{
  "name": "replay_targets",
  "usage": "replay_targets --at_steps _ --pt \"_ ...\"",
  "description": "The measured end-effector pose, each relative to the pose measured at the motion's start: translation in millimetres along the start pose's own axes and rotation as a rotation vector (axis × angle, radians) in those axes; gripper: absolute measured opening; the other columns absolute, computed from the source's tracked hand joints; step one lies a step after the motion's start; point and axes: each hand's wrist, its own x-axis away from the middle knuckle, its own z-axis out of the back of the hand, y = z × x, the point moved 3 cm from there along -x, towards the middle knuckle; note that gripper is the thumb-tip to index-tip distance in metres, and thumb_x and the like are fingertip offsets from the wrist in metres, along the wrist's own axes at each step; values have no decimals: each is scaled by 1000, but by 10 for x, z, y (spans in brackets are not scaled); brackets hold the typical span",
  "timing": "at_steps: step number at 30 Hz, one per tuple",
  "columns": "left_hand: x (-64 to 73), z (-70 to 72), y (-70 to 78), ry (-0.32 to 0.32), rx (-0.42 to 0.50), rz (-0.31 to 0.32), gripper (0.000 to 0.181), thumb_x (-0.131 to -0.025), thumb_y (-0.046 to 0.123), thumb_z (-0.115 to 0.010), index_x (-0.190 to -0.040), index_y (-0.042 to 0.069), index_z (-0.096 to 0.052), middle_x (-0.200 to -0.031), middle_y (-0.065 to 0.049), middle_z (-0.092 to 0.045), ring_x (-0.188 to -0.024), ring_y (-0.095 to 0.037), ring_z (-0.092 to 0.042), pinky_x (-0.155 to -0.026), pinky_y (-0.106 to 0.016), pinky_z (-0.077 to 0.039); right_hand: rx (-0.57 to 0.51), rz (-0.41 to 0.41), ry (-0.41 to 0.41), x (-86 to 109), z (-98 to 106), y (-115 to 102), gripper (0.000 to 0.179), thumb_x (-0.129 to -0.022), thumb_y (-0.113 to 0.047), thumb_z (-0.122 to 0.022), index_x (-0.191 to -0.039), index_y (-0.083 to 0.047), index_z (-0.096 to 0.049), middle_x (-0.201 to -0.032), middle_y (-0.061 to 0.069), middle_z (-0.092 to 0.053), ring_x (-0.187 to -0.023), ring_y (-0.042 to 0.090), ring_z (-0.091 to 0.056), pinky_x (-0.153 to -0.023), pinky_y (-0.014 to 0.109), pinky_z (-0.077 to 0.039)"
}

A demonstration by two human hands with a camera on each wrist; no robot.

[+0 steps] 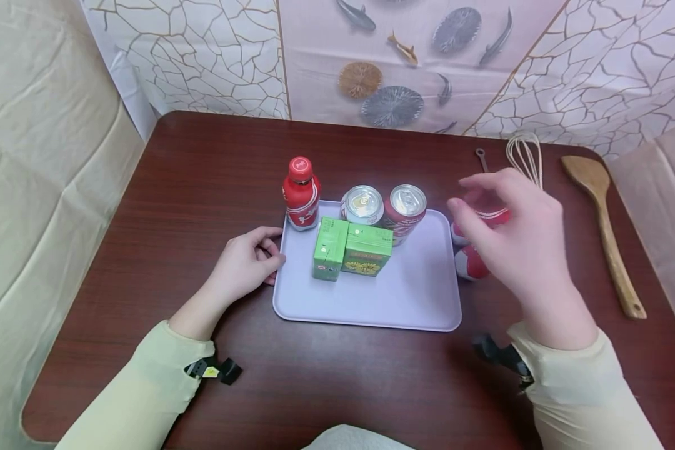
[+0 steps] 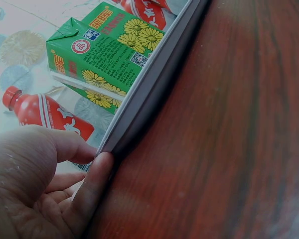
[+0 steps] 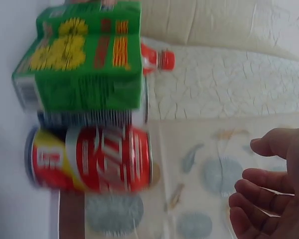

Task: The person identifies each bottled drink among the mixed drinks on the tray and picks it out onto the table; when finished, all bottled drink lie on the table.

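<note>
With thumb and finger, my left hand [image 1: 249,265] pinches the left rim of a pale lilac tray [image 1: 416,306]; the left wrist view shows the grip close up. On the tray stand two green drink cartons [image 1: 330,250] [image 1: 367,250], a white-sided can [image 1: 362,205] and a red can [image 1: 406,209] behind them. A red bottle [image 1: 302,197] stands upright at the back left corner. Over the tray's right side my right hand [image 1: 520,244] hovers, fingers loosely bent, holding nothing. Partly hidden below it, red-and-white containers [image 1: 472,262] lie beside the tray.
A wooden spatula [image 1: 607,231] lies along the table's right side. A whisk [image 1: 525,156] and a thin dark handle [image 1: 482,159] are at the back right. Patterned cloth [image 1: 230,56] hangs behind the brown table [image 1: 214,162].
</note>
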Motion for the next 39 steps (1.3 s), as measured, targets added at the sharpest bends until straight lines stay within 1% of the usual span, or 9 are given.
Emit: replay_targets --at_steps 4,6,9,12,17,26,30,34,39 --pt "3 7 -3 1 -3 -7 50 -93 9 -71 -141 6 -58 -96 -13 -65 -62 -23 -68 -57 -34 -62 -38 32 -62 -88 -182 -147 22 -88 -9 -78 -110 -6 -76 -89 5 -71 -80 5 -59 -72 11 -44" --pt "4 8 -8 1 -5 -8 50 -93 9 -70 -141 6 -58 -96 -13 -65 -62 -22 -68 -57 -33 -62 -62 36 -104 -135 -277 -220 22 -89 -9 -78 -111 -6 -76 -90 5 -71 -80 10 -61 -74 12 -46" --pt "5 6 -19 -1 -7 -3 50 -93 9 -70 -142 6 -57 -96 -13 -65 -62 -22 -67 -57 -33 -62 -97 23 -171 -207 -414 -327 23 -90 -11 -78 -113 -8 -75 -92 3 -71 -83 12 -64 -77 18 -49" --pt "3 3 -27 -2 -7 1 50 -93 10 -70 -142 6 -57 -97 -13 -65 -63 -21 -67 -57 -33 -62 -142 12 -233 -271 -548 -417 23 -91 -13 -77 -113 -8 -75 -93 4 -72 -86 13 -65 -78 27 -52" --pt "0 1 -22 -3 -14 -1 50 -93 10 -70 -142 6 -57 -97 -13 -65 -62 -21 -67 -57 -33 -62 -200 -3 -306 -335 -741 -523 24 -91 -14 -78 -113 -8 -74 -93 5 -71 -84 16 -64 -77 36 -54" --pt "-7 3 -8 -5 -21 -4 51 -93 11 -71 -142 6 -57 -97 -12 -65 -61 -22 -67 -58 -33 -62 -199 -25 -393 -435 -986 -632 29 -91 -19 -78 -116 -7 -73 -95 7 -71 -87 20 -65 -81 37 -55" --pt "-8 10 -14 -6 -18 -3 51 -93 11 -71 -142 6 -57 -97 -13 -65 -61 -22 -67 -58 -33 -62 -154 -45 -453 -503 -1093 -677 33 -91 -23 -78 -120 -9 -72 -100 6 -71 -92 21 -65 -85 38 -54" --pt "-5 14 -17 -6 -18 -6 51 -93 10 -70 -142 6 -57 -97 -13 -65 -61 -22 -67 -58 -33 -62 -107 -49 -504 -560 -1183 -738 39 -91 -30 -76 -125 -11 -69 -102 4 -71 -96 20 -63 -90 39 -49" --pt "-4 11 -12 -2 -15 -15 51 -93 10 -71 -141 6 -57 -96 -13 -65 -60 -22 -67 -57 -33 -62 -135 -73 -539 -626 -1314 -774 41 -92 -29 -74 -128 -12 -66 -99 3 -68 -91 17 -61 -87 36 -47"
